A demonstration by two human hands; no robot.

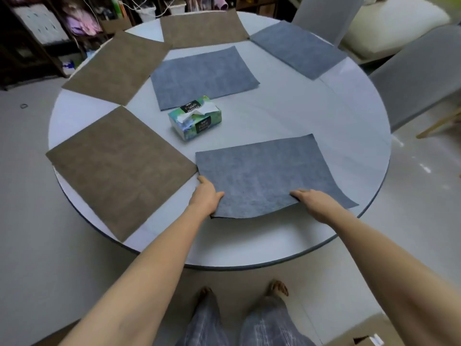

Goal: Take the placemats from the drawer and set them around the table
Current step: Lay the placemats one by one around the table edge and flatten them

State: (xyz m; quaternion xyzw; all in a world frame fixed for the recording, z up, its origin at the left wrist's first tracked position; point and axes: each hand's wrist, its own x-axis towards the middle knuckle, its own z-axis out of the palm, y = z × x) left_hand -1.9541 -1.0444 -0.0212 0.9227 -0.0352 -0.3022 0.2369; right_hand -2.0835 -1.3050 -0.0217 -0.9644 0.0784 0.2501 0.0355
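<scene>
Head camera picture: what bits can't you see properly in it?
- Left hand: its fingers are hidden under the near grey felt placemat.
- Green tissue box: the print is too small to read.
- Drawer: not in view.
- Grey chair: cut off by the right edge.
- Shelves: contents blurred.

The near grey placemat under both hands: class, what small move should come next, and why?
Probably lay it flat and let go. The left hand and right hand hold the near grey placemat by its front edge, which curls up off the table, while its far part already lies down.
</scene>
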